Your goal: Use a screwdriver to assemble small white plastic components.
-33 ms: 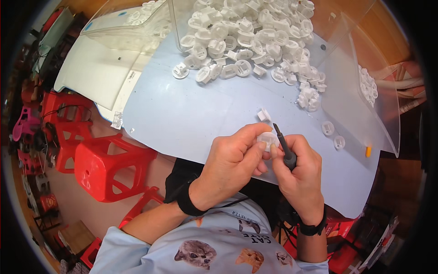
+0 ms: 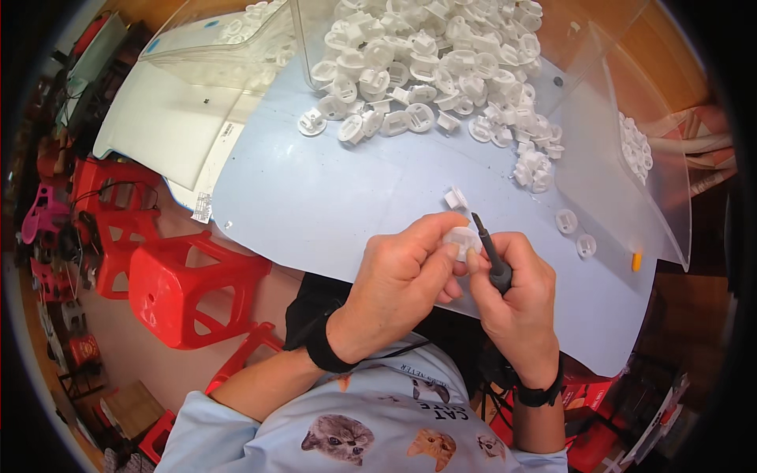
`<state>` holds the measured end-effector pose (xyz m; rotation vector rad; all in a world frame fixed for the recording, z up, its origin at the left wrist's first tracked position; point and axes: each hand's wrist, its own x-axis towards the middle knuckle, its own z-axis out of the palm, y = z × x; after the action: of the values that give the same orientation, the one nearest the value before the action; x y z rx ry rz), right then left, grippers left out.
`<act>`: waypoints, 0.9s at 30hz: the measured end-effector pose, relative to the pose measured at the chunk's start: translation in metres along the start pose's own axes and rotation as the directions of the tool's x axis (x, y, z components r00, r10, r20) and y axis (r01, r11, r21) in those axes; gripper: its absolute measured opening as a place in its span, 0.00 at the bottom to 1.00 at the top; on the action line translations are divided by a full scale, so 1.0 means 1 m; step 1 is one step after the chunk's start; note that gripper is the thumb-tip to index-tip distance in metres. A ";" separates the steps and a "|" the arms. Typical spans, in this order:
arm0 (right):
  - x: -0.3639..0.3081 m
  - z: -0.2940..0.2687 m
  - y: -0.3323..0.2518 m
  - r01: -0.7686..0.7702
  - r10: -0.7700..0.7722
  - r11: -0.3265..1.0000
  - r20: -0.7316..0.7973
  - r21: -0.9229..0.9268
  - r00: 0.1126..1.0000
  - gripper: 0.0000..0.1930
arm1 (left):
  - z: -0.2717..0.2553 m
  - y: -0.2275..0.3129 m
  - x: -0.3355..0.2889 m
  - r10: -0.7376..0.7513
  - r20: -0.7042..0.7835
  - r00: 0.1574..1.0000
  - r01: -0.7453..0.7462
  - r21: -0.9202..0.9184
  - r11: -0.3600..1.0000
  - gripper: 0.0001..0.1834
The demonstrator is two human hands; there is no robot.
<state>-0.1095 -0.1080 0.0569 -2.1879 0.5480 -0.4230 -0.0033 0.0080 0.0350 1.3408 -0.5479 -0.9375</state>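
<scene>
Over the near edge of the table, my left hand (image 2: 402,264) pinches a small white round plastic piece (image 2: 464,239) between thumb and fingers. My right hand (image 2: 516,296) is closed around a dark tool (image 2: 498,270) with a bulging grip and a slim, dark tip. That tip points up and away from me, just right of the piece. My right thumb or fingertip also touches the piece's lower edge. Another white plastic piece (image 2: 455,198) lies on the table just beyond my fingers. My fingers hide part of the held piece.
A big heap of similar white pieces (image 2: 426,63) spills from a clear plastic bin across the far side of the pale blue table (image 2: 315,197). Two loose white discs (image 2: 566,221) and an orange stub (image 2: 636,262) lie at right, by a clear panel (image 2: 623,158). Red stools (image 2: 177,292) stand left.
</scene>
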 end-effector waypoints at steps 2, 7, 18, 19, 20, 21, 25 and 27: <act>-0.001 0.000 -0.001 0.017 -0.017 1.000 -0.005 0.001 1.000 0.08 | 0.000 -0.001 0.000 -0.012 -0.009 1.000 0.012 -0.030 0.999 0.15; -0.001 0.008 0.005 0.048 -0.048 0.999 -0.001 0.009 0.999 0.08 | -0.003 -0.004 -0.002 -0.042 -0.052 0.998 0.037 -0.085 0.996 0.14; 0.001 0.002 0.002 -0.010 0.004 0.989 0.041 0.150 0.999 0.06 | -0.007 0.003 -0.005 -0.131 -0.026 0.991 0.119 -0.278 0.953 0.15; 0.001 0.001 0.002 -0.049 0.036 0.983 0.080 0.178 0.996 0.06 | -0.008 0.003 -0.005 -0.134 -0.024 0.991 0.122 -0.281 0.952 0.15; 0.001 0.001 0.002 -0.052 0.039 0.983 0.080 0.177 0.996 0.06 | -0.008 0.004 -0.004 -0.144 -0.021 0.989 0.133 -0.265 0.955 0.15; 0.001 0.001 0.002 -0.058 0.045 0.981 0.072 0.186 0.996 0.06 | -0.009 0.004 -0.004 -0.154 -0.019 0.988 0.145 -0.248 0.958 0.14; 0.002 0.002 -0.001 -0.089 0.076 0.972 0.069 0.218 0.995 0.06 | -0.012 0.004 -0.001 -0.152 0.010 0.988 0.151 -0.225 0.963 0.13; 0.004 0.002 0.001 -0.093 0.078 0.969 0.073 0.228 0.994 0.06 | -0.012 0.009 0.001 -0.158 0.033 0.987 0.162 -0.184 0.970 0.11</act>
<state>-0.1054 -0.1088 0.0553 -1.9404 0.5286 -0.3511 0.0092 0.0137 0.0409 1.2208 -0.3592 -1.1061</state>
